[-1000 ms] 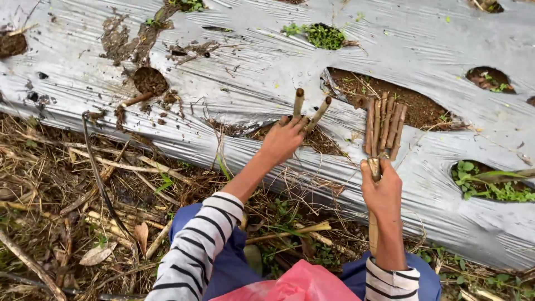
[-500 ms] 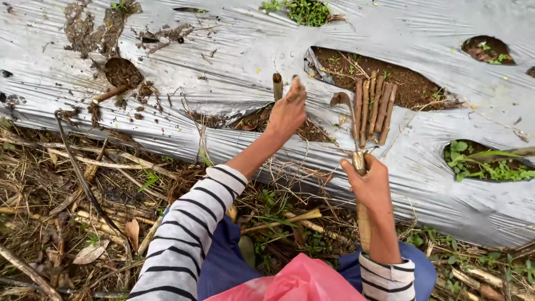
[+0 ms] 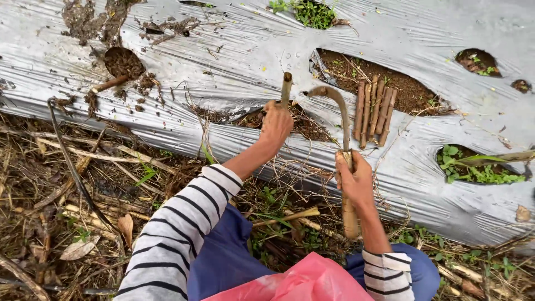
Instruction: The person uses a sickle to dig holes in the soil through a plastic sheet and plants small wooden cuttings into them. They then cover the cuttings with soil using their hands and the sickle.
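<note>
My left hand (image 3: 276, 122) is closed around a short brown stick cutting (image 3: 286, 88) that stands upright over a torn hole (image 3: 312, 129) in the silver plastic mulch sheet (image 3: 234, 61). My right hand (image 3: 355, 179) grips the wooden handle of a curved sickle (image 3: 336, 106), whose blade arcs up toward the cutting's top. A row of several similar stick cuttings (image 3: 375, 108) lies on bare soil in a larger hole just to the right of the blade.
Other holes in the sheet hold green weeds (image 3: 475, 171), soil and one small stick (image 3: 110, 83). Dry stalks, leaves and a dark hose (image 3: 72, 167) cover the ground in front. My striped sleeves, blue trousers and a pink bag (image 3: 301, 281) fill the bottom.
My left hand went from two cuttings to one and lowered it over the torn hole. My right hand swung the sickle blade up and left, close to the cutting.
</note>
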